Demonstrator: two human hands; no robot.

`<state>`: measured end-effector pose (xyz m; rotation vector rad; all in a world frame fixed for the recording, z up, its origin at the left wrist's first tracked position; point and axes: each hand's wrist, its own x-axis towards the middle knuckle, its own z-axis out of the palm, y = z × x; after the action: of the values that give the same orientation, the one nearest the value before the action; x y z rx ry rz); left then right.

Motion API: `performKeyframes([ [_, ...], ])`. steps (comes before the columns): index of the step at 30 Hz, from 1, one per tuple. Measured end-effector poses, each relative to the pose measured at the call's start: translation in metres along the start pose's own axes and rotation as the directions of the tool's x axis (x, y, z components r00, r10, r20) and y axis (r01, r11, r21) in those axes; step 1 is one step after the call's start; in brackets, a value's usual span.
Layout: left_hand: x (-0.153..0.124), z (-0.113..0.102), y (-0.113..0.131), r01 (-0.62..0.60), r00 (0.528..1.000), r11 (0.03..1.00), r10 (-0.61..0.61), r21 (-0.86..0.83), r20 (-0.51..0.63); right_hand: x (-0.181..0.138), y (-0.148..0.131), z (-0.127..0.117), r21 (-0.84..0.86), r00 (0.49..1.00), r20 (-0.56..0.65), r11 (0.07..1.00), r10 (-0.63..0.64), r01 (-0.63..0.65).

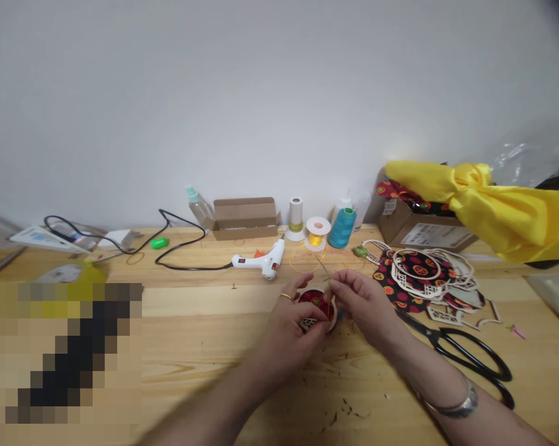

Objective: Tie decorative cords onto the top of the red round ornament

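My left hand (294, 317), with a ring on one finger, is closed around a small round ornament. That ornament has dark red patterned fabric (313, 301) and a pale wooden lattice rim and lies low over the table. Close on its right, my right hand (360, 302) pinches a thin yellow-green cord (325, 267) between thumb and forefinger. The cord's end sticks up above the fingertips, and a strand runs down across the ornament. My fingers hide part of the ornament and the point where the cord meets it.
Behind my hands are a white glue gun (264, 260), a cardboard box (245, 226), a yellow cord spool (315, 235) and a teal thread cone (343, 229). To the right lie black scissors (470, 356), wooden frames (428, 272) and yellow cloth (502, 210) over a carton (428, 229).
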<state>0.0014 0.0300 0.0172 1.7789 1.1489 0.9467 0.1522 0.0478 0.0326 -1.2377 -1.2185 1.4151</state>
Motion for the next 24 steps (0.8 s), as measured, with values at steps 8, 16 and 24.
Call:
performKeyframes([
  [8, 0.002, -0.003, 0.009, 0.014, 1.0, 0.98, -0.008, -0.199, 0.03, -0.005, -0.004, 0.005, 0.226, 0.99, 0.124, 0.969, 0.071, -0.098],
  [16, 0.005, -0.004, 0.016, 0.311, 0.949, 0.709, -0.272, -0.633, 0.162, -0.005, 0.002, 0.008, 0.013, 0.997, 0.075, 1.0, 0.023, -0.024],
  [24, 0.01, -0.009, 0.019, 0.397, 0.915, 0.742, -0.368, -0.54, 0.165, -0.005, 0.005, 0.007, -0.098, 0.996, 0.078, 0.994, -0.039, 0.047],
])
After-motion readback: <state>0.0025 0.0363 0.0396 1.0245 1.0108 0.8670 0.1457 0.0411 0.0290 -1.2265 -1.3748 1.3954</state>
